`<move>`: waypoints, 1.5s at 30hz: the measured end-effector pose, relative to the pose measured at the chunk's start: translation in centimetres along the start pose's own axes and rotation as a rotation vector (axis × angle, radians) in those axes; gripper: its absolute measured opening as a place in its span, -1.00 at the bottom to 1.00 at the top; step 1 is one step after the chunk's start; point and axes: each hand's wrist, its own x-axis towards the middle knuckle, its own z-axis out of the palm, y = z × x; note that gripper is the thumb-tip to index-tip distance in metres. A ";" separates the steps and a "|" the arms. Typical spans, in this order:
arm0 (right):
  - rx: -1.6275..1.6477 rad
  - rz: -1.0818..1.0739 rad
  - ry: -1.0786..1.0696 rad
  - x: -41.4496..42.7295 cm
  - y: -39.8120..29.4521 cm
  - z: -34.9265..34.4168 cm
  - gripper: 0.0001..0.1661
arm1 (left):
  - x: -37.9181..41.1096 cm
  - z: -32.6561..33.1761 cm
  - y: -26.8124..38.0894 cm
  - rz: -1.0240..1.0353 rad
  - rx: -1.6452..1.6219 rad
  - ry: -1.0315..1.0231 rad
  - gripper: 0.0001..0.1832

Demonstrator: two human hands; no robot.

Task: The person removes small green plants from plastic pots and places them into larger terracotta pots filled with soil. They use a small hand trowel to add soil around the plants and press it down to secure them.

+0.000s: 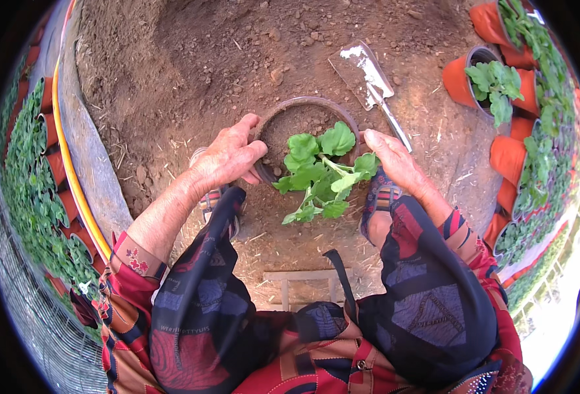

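Between the person's feet stands a round plant pot (314,101) filled with brown soil. A leafy green plant (319,172) leans out over its near rim. My left hand (230,152) grips the pot's left side, thumb on the rim and fingers against the outer wall. At the right rim, my right hand (393,157) touches the pot with its fingertips, beside a leaf; its fingers are partly hidden. A metal hand shovel (364,74) with a worn, shiny blade lies on the soil beyond the pot, its handle pointing towards my right hand.
A heap of loose soil (181,59) lies ahead. One orange pot (457,81) with a plant tilts at the right, beside rows of potted plants (509,157). More potted plants (58,167) line the left, behind a yellow hose (68,162). A wooden frame (307,275) lies below.
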 end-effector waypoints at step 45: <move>-0.495 -0.299 0.117 -4.5 -4.6 -0.1 -0.46 | 1.3 3.3 3.6 1.102 0.900 0.421 -0.11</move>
